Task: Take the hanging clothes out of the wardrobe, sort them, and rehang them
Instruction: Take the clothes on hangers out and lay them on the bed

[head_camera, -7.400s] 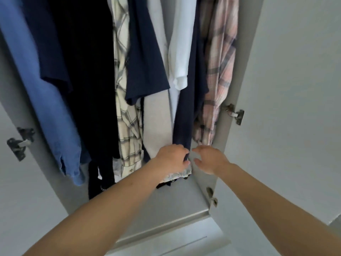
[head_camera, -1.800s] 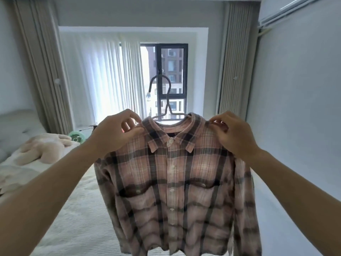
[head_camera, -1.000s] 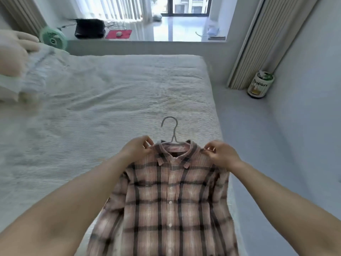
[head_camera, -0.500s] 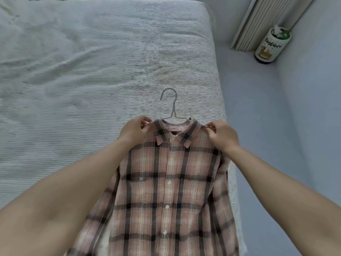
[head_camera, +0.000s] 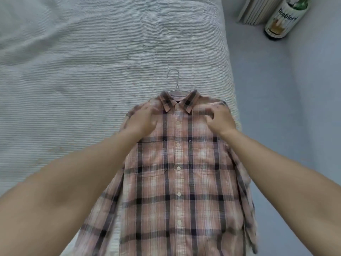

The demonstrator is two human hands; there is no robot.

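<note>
Our pink plaid shirt (head_camera: 177, 182) lies face up near the right edge of the bed (head_camera: 73, 71). Our left hand (head_camera: 143, 120) rests on one shoulder, blurred; our right hand (head_camera: 220, 120) rests on the other, fingers bent. The wire hanger (head_camera: 174, 80) hook protrudes beyond the collar. Farther off, a canister (head_camera: 283, 17) stands on the floor.

You have lowered the plaid shirt (head_camera: 177, 174) from the air onto the bed (head_camera: 73, 89), near its right edge, with the hanger (head_camera: 174, 80) hook flat above the collar. Your left hand (head_camera: 143, 121) and right hand (head_camera: 220, 118) moved from the shoulder tips onto the chest.
</note>
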